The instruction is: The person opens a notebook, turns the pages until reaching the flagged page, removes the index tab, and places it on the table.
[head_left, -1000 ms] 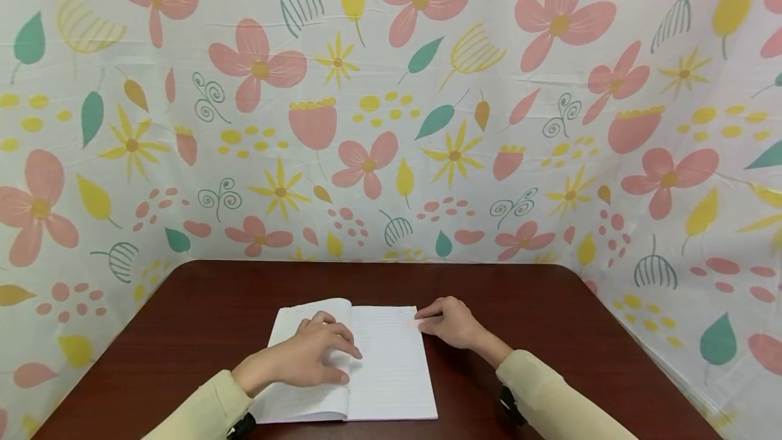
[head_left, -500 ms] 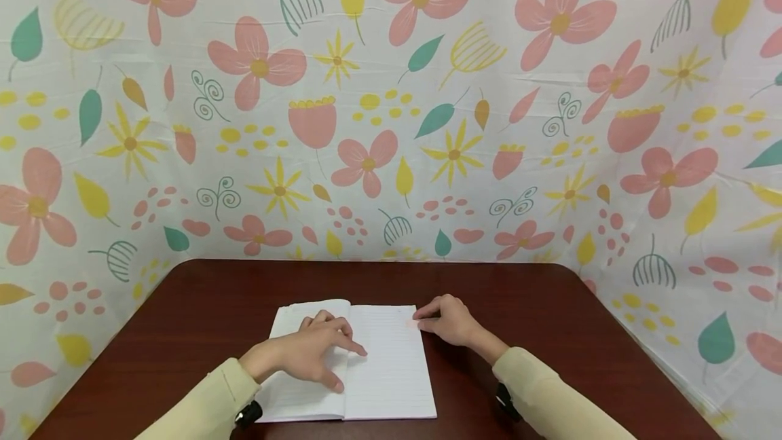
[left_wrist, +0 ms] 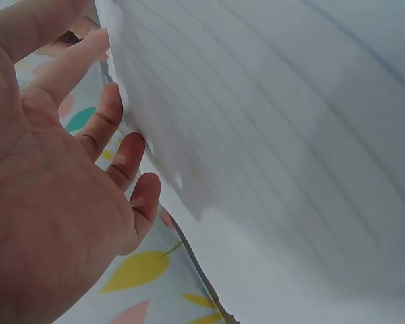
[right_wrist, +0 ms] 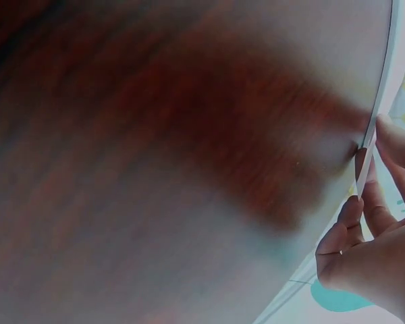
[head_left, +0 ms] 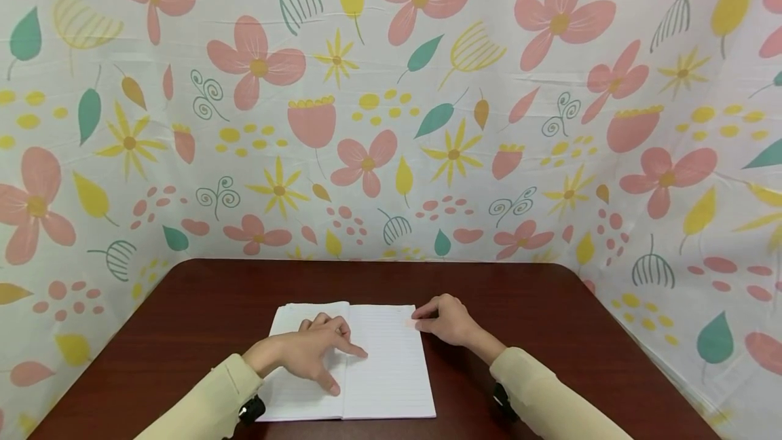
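An open lined notebook [head_left: 391,386] lies flat on the table, its pages white. My left hand [head_left: 305,352] rests over the left page with fingers spread, the index finger reaching across the fold onto the right page. In the left wrist view, the left fingers [left_wrist: 131,158] lie right at the ruled page. At the notebook's upper right edge, my right hand [head_left: 452,321] pinches a small pale pink slip of paper [head_left: 411,323] that overlaps the page's edge. Seen from the right wrist, the slip [right_wrist: 364,177] stands edge-on between thumb and fingers.
A dark reddish-brown table [head_left: 537,331] extends around the notebook. Behind it and along both sides hangs a white cloth [head_left: 391,155] printed with flowers and leaves. Dark bands [head_left: 252,409] sit at both wrists by the cream sleeves [head_left: 214,392].
My left thumb has moved down and away from the index finger, which now reaches slightly further onto the right page. The left page lies flatter. My right hand has barely shifted left.
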Motion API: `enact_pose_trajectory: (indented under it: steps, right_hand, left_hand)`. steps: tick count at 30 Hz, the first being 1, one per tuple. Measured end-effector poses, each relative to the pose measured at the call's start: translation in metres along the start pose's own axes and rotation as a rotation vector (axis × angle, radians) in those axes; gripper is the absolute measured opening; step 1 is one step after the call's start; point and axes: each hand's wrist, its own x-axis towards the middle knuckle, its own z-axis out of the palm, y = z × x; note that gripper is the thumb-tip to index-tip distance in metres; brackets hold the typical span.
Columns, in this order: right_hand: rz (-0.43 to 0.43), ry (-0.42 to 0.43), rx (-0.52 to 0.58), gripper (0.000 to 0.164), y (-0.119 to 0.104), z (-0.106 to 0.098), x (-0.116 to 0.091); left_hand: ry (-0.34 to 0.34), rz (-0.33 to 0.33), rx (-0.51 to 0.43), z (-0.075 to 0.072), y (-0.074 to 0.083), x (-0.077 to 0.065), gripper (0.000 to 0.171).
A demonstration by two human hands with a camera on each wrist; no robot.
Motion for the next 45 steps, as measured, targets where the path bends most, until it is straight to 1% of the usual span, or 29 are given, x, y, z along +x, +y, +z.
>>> enact_pose_trajectory:
  steps: [4, 6, 10, 13, 15, 16, 21, 24, 25, 28, 29, 32, 37, 39, 45]
  right_hand:
    - [0.001, 0.004, -0.007, 0.014, 0.001, 0.000, 0.001]
    - [-0.004, 0.003, -0.006, 0.014, 0.001, 0.000, 0.001]
    - [-0.022, 0.000, -0.002, 0.013, 0.001, 0.000, 0.001]
    - [-0.028, -0.001, -0.005, 0.012, 0.002, 0.000, 0.001]
    - [-0.029, -0.001, -0.006, 0.012, 0.002, 0.000, 0.001]
    - [-0.029, -0.001, -0.005, 0.012, 0.001, 0.000, 0.001]
    - [-0.024, 0.005, 0.005, 0.012, 0.000, 0.000, 0.002]
    - [-0.017, 0.011, 0.011, 0.012, -0.002, 0.000, 0.001]
    - [-0.015, 0.013, 0.011, 0.011, -0.002, 0.000, 0.001]
    - [-0.015, 0.019, 0.009, 0.011, -0.003, 0.000, 0.001]
    - [-0.016, 0.021, 0.008, 0.010, -0.003, 0.000, 0.001]
    - [-0.017, 0.030, 0.002, 0.010, -0.003, 0.001, 0.002]
    - [-0.033, 0.038, -0.002, 0.009, -0.002, 0.001, 0.003]
    - [-0.038, 0.038, -0.001, 0.008, -0.001, 0.001, 0.003]
    - [-0.034, 0.037, 0.010, 0.007, -0.001, 0.002, 0.004]
  left_hand:
    - [-0.035, -0.022, -0.007, -0.010, 0.016, -0.004, 0.066]
    - [-0.051, -0.031, -0.030, -0.015, 0.025, -0.006, 0.067]
    - [-0.069, -0.030, -0.065, -0.021, 0.032, -0.008, 0.068]
    - [-0.072, -0.013, -0.068, -0.019, 0.027, -0.007, 0.071]
    - [-0.066, -0.014, -0.078, -0.017, 0.025, -0.006, 0.070]
    - [-0.057, -0.007, -0.072, -0.014, 0.020, -0.005, 0.071]
    - [-0.033, -0.020, -0.071, -0.005, 0.008, -0.003, 0.070]
    - [-0.031, -0.014, -0.064, -0.003, 0.005, -0.003, 0.071]
    - [-0.032, -0.003, -0.060, -0.004, 0.005, -0.003, 0.071]
    - [-0.042, -0.003, -0.078, -0.009, 0.014, -0.005, 0.071]
    - [-0.041, 0.003, -0.069, -0.010, 0.014, -0.006, 0.071]
    - [-0.048, -0.012, -0.080, -0.016, 0.025, -0.008, 0.069]
    - [-0.044, -0.023, -0.081, -0.018, 0.029, -0.009, 0.069]
    - [-0.041, -0.024, -0.081, -0.016, 0.026, -0.008, 0.069]
    - [-0.014, -0.018, -0.068, -0.002, 0.003, -0.003, 0.071]
